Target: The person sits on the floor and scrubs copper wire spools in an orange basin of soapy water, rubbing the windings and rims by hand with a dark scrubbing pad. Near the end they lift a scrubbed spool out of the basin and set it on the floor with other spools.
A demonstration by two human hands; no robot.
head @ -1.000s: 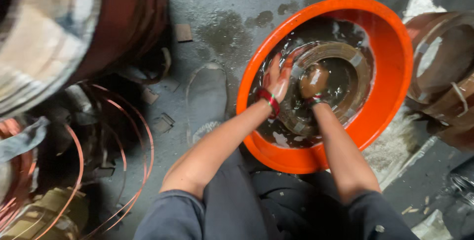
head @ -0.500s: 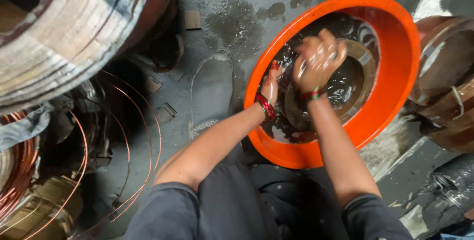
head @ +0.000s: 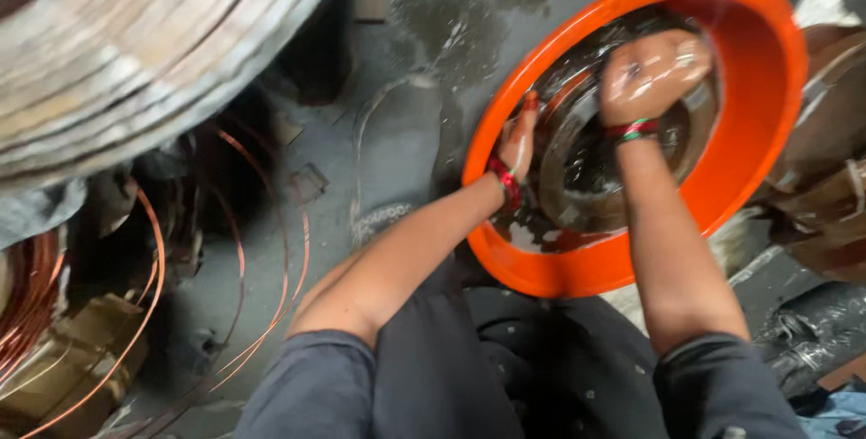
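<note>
Round dark metal ring-shaped part (head: 586, 177) lying wet in the bottom of the orange basin (head: 767, 114), tilted against the basin's near-left wall, with murky water around it. Right hand (head: 651, 73) closed into a wet fist over the part's upper rim, apparently pressing or scrubbing; whether anything is gripped inside the fist cannot be told. Left hand (head: 521, 137) flat, fingers together, laid along the part's left edge just inside the basin wall, steadying rather than clasping. Red bands at both wrists, wet. Basin resting tipped on the damp concrete floor (head: 424, 33), between the knees. Likely trouble, as a judgement: slick metal slipping from under the fist, fingers of the steadying hand pinched between part and basin wall; a hard push tipping the already slanted basin and spilling water across the floor; possibly sharp edges on the part against bare skin. Loose copper wire loops (head: 144, 313) lying well apart to the left, under a large wound coil (head: 135, 51), a snag risk only if the basin slides that way. Against half a second earlier: right fist farther right and higher on the ring, left hand lower and flatter against the edge, view closer and swung slightly left, basin itself apparently unmoved.
</note>
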